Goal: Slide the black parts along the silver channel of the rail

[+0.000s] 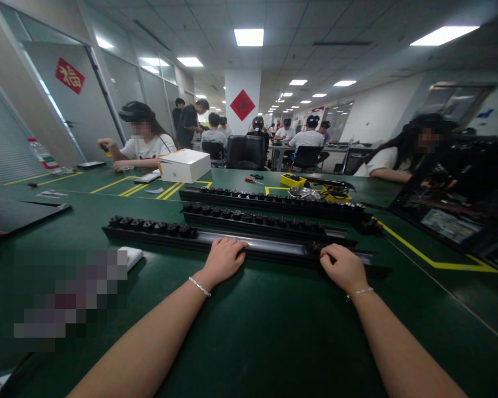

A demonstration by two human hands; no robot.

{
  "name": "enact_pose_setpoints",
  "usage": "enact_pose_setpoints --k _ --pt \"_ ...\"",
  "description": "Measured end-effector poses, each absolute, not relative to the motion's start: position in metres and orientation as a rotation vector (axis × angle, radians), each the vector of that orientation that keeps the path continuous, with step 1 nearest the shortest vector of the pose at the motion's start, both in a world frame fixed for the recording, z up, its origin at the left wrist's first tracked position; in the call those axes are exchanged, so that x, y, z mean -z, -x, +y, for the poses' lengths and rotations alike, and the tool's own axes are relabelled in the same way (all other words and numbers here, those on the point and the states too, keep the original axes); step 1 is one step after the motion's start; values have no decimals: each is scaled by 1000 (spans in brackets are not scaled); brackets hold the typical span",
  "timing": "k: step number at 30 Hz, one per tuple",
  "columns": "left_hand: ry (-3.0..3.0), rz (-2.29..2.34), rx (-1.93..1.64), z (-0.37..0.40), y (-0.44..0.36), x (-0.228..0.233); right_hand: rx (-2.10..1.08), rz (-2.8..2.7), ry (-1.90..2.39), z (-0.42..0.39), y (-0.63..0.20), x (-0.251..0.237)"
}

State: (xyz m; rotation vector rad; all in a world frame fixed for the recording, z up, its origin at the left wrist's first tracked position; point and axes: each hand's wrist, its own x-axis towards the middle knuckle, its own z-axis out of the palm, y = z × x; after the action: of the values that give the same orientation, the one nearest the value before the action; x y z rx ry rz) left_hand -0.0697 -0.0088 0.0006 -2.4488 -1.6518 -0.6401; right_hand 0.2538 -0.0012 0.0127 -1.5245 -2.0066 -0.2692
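Note:
A long black rail (269,247) with a shiny metallic channel lies nearest me on the table. Several small round black modules, like track sockets, fill its left end (148,225). My left hand (225,258) rests on the rail's middle, its fingers bent over the near edge. Toward the right end, a single black module (314,249) sits in the channel. The curled fingers of my right hand (343,267) close on that module's right side, partly hiding it. Behind lie two more black rails, a middle one (253,219) and a far one (274,202), both lined with modules.
On the green table (249,331) stand a white box (185,166), a yellow tray (292,181) and a metal bowl (304,193). Screwdrivers (254,179) lie beyond the rails. An open black computer case (452,221) is at right. People sit left and right.

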Motion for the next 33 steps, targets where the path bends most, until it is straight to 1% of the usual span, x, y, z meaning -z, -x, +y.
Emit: enact_pose_setpoints --k 7,12,19,33 --pt "2453 -1671 638 -10 69 -2 211 -1795 1755 1 -239 -12" --pt "2457 -1687 643 -10 68 -2 243 -1778 1709 4 -238 -10" --pt "2455 -1668 632 -9 69 -2 166 -1748 1808 2 -234 -14" --pt "2464 -1690 633 -11 68 -4 100 -1691 1820 2 -236 -16"
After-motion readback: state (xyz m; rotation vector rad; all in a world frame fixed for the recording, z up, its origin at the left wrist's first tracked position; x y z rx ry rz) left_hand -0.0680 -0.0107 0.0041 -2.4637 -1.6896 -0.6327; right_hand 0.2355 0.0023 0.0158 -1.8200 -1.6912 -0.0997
